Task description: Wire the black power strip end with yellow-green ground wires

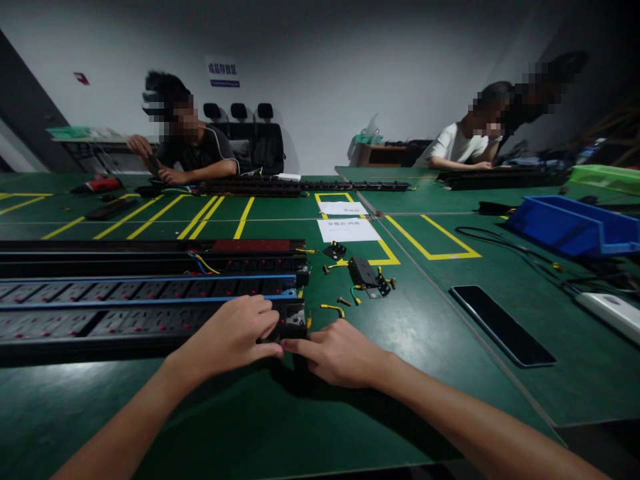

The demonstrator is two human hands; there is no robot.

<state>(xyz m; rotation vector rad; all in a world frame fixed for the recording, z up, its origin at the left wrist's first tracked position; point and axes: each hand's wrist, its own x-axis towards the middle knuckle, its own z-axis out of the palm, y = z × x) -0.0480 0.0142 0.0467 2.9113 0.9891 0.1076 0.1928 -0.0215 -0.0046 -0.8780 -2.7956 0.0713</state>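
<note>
Four power strips [150, 290] lay side by side on the green table [220, 420], at the left; one had blue edges. Beyond them were two sheets of paper [349, 230], and to the right one phone [503, 327] and one blue bin [575, 227]. Two other people sat across the table, one at the left [200, 150], one at the right [463, 143].

The left ends of all four strips were cut off by the picture's edge. The left hand [243, 330] hid part of the nearest strip [130, 323], its fingers curled over the right end. The right hand [345, 353] had its index finger stretched to that end, the others bent; whether either hand gripped anything could not be told. The strip's long axis ran left to right, its visible end pointing right.
</note>
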